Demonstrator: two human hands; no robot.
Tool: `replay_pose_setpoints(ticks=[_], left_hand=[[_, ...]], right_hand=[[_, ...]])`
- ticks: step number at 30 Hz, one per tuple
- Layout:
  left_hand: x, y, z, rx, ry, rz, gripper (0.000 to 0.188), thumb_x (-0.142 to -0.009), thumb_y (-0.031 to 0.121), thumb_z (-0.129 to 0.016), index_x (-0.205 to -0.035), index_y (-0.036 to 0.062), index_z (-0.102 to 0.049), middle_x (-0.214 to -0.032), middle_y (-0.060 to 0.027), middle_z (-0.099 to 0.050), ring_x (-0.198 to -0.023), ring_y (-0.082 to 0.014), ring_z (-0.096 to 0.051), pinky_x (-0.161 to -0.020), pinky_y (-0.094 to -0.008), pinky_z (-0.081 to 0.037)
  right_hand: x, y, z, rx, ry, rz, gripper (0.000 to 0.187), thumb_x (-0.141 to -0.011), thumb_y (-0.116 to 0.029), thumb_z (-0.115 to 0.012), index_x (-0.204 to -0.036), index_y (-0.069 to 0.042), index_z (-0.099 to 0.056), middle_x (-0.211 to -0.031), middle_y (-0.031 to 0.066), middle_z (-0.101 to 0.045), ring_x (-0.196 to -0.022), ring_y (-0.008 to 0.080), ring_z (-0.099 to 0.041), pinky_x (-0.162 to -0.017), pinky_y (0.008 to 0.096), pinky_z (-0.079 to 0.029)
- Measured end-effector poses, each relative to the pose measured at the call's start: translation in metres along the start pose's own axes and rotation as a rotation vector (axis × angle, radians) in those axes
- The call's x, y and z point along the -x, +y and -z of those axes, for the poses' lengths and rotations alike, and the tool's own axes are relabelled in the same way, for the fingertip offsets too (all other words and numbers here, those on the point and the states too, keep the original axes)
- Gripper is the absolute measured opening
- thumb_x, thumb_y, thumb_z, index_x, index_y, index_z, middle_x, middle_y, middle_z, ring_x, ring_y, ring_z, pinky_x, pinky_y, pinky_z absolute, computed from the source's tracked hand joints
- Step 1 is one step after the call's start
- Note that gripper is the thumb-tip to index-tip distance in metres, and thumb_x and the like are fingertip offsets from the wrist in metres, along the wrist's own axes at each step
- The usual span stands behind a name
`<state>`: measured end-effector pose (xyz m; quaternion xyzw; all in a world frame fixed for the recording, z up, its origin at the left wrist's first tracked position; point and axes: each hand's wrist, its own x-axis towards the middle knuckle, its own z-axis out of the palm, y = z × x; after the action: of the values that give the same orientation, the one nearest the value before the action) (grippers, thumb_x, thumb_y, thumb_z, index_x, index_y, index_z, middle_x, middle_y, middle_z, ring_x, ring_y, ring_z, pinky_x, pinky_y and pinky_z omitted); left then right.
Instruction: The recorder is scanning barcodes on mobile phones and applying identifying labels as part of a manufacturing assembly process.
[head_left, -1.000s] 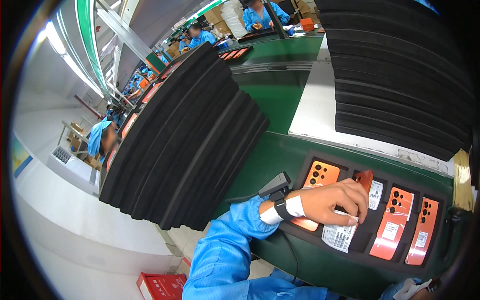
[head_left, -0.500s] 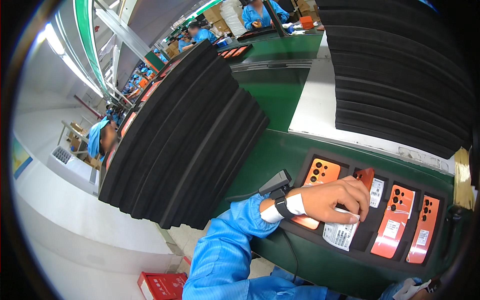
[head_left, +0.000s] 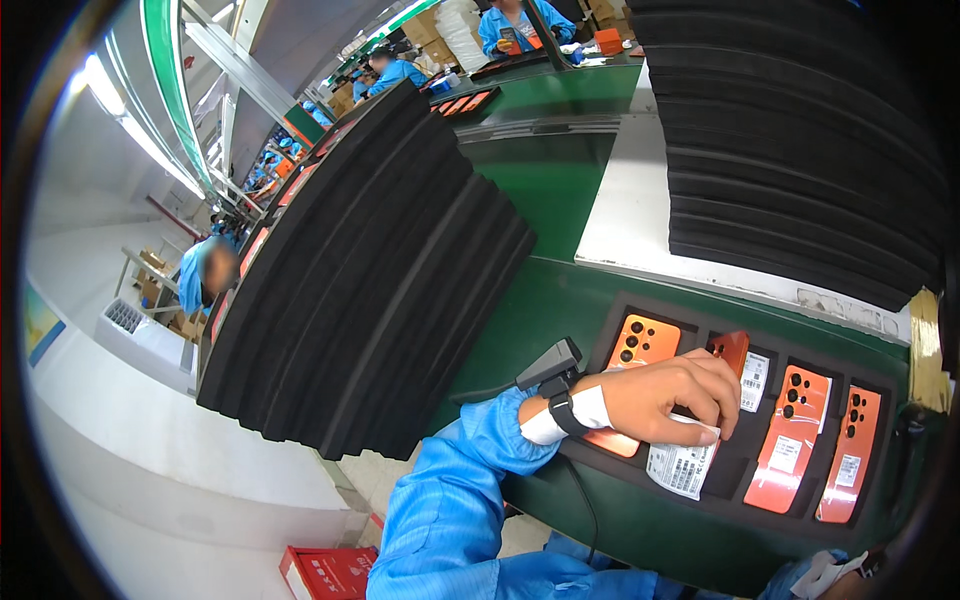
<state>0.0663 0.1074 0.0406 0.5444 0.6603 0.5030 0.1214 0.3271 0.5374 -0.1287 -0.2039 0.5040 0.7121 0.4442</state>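
My left hand (head_left: 680, 400) is closed on a tilted orange phone (head_left: 730, 350) above a black foam tray (head_left: 735, 475). A white printed label sheet (head_left: 680, 468) hangs below its thumb; the fingers hide how it joins the phone. Partly under that hand, an orange phone (head_left: 640, 342) lies at the tray's left. Farther right, two more orange phones, the nearer one (head_left: 788, 440) and the outer one (head_left: 850, 455), lie camera side up with small white stickers. At the lower right rim shows part of my right hand (head_left: 845, 585), its fingers out of sight.
Tall stacks of black foam trays stand at left (head_left: 370, 280) and back right (head_left: 800, 150). The tray rests on a green table (head_left: 560, 300) beside a white ledge (head_left: 625, 220). A cable (head_left: 588, 500) hangs from my wrist device. Co-workers sit beyond; a red box (head_left: 330, 572) is on the floor.
My left hand keeps its grip on the phone almost unmoved. The view has shifted very slightly. At the back, a co-worker now holds up a phone; the person at left has turned their head.
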Motion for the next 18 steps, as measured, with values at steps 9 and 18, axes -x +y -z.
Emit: replay_pose_setpoints(ticks=[9,18], left_hand=[[-0.001,0.001,-0.001,0.012,-0.003,-0.008,0.018,-0.096,0.012,-0.072,-0.082,0.0023,-0.076,-0.107,-0.0051,-0.076,-0.120,-0.0291,-0.063,-0.110,-0.0477,-0.038],[-0.001,0.001,-0.001,0.021,-0.001,-0.005,0.018,-0.096,0.012,-0.072,-0.082,0.0024,-0.075,-0.107,-0.0049,-0.076,-0.120,-0.0294,-0.063,-0.110,-0.0479,-0.038]], right_hand=[[0.008,0.013,0.000,-0.023,-0.101,-0.110,0.018,-0.090,-0.016,-0.071,-0.102,-0.006,-0.080,-0.085,0.0066,-0.075,-0.072,0.0223,-0.071,-0.054,0.0409,-0.054],[0.028,0.040,0.008,-0.045,-0.225,-0.285,0.018,-0.090,-0.016,-0.072,-0.103,-0.006,-0.080,-0.084,0.0066,-0.074,-0.072,0.0217,-0.071,-0.054,0.0387,-0.053]])
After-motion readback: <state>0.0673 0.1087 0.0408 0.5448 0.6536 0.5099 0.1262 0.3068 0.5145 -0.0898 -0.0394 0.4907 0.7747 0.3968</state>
